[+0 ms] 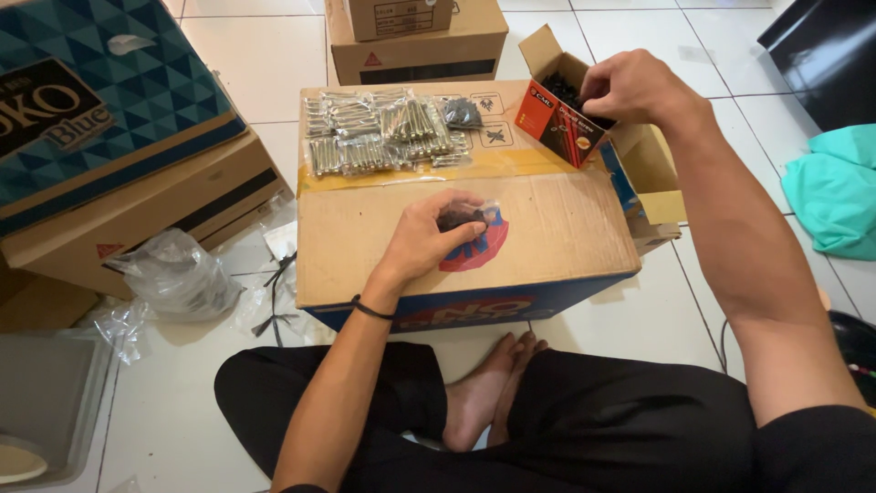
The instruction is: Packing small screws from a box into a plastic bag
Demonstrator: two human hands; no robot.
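White tile floor (265,55), cardboard box (547,237) as workbench. Left hand (429,233) pinches small clear bag (470,217) open; right hand (630,87) fingers dug into orange screw box (552,123), grabbing black screws. Packed bags (383,132) stacked behind.

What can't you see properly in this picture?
Head view only:
- Inside of the small orange box: hidden by the right hand.
- Dark pieces in the little clear bag: covered by the left hand, too small.
- Bagged silver bolts: too small to count.
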